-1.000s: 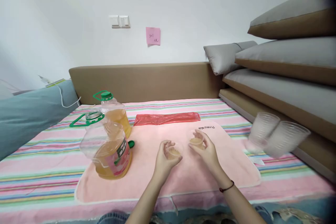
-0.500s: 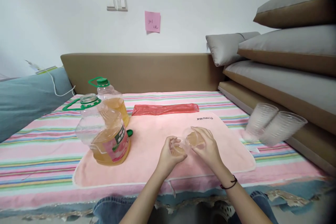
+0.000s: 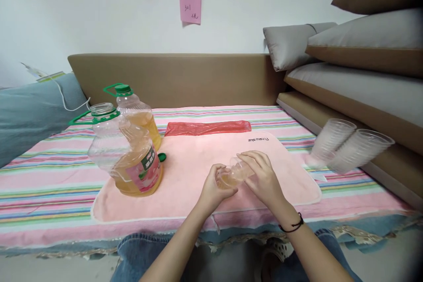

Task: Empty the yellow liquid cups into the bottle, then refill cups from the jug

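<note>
Left hand (image 3: pixel 214 186) gripping a lower cup (image 3: pixel 226 180).
Right hand (image 3: pixel 264 178) grips an upper cup (image 3: pixel 243 170), tilted toward the left grip.

The cloth (image 3: pixel 39 185) is striped pink, white, green and blue; the mat (image 3: pixel 185 189) is plain pink, dark lettering (image 3: pixel 258 139) near its far right corner. By its left edge: clear jugs (image 3: pixel 132 163), amber juice (image 3: pixel 124 175), green handles (image 3: pixel 108 117) — along its far edge, red plastic (image 3: pixel 208 128). The cups (image 3: pixel 243 172) are clear.

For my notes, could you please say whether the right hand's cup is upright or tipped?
Tipped: the cup in the right hand leans, its mouth toward another cup in the left hand.
</note>
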The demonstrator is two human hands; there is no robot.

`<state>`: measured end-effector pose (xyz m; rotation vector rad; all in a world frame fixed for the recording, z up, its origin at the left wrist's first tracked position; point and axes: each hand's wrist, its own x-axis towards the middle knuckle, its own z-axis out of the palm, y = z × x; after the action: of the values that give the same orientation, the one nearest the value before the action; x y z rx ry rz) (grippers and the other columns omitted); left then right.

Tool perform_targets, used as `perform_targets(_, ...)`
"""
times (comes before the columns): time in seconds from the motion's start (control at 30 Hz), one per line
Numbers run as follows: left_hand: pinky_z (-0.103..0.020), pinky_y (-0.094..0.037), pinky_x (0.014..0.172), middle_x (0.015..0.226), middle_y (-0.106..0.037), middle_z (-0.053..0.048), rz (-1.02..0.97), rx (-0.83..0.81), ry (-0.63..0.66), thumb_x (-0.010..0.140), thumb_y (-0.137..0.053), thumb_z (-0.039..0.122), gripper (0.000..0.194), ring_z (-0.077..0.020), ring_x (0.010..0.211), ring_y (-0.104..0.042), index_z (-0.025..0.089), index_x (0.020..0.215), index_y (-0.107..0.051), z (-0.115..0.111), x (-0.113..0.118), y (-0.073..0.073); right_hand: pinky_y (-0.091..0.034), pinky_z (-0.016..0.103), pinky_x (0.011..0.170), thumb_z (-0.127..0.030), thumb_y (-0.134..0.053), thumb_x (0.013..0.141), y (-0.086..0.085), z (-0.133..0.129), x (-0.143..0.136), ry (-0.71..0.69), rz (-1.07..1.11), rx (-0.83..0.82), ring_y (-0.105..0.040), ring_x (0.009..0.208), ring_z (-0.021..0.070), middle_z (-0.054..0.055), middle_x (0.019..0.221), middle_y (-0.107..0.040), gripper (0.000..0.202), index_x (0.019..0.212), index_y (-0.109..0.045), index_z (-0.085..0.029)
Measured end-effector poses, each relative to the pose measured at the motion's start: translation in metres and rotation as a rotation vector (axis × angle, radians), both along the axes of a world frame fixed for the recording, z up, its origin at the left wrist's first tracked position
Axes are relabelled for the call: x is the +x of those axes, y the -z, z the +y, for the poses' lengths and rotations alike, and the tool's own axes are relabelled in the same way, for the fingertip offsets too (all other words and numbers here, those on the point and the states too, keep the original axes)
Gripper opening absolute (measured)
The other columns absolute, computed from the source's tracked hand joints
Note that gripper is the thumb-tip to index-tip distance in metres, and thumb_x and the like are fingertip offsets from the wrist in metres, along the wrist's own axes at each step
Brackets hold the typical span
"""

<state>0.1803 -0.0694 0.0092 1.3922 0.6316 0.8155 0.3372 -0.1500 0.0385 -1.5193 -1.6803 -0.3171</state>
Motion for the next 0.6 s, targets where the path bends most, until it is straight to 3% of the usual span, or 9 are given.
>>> perform_targets(0.3,-0.038,-0.046,0.095,0.103,-0.061,-0.002,-0.010,0.026,0.027,0.048,-0.079,0.011,0.059,-0.0235,0.105,-0.060,0.023,0.097,-0.050,-0.0031,0.0010,0.0012,-0.048,0.050,0.100,-0.006,-0.047,0.091,-0.0024,-0.0023,0.0012,-0.008,-0.300,0.034,-0.051,0.121,0.0288,0.010,0.123,-0.067,0.042,0.126,-0.063,-0.022)
perform_targets(0.6,-0.038,-0.047,0.092,0.106,-0.060,-0.005,-0.047,0.009,0.077,0.050,-0.078,0.013,0.059,-0.0252,0.106,-0.060,0.022,0.099,-0.047,-0.0067,0.0036,-0.0002,-0.046,0.050,0.102,-0.006,-0.051,0.093,-0.0040,-0.0034,0.0029,0.008,-0.444,0.132,-0.050,0.126,0.0281,0.009,0.127,-0.068,0.036,0.122,-0.065,-0.023)
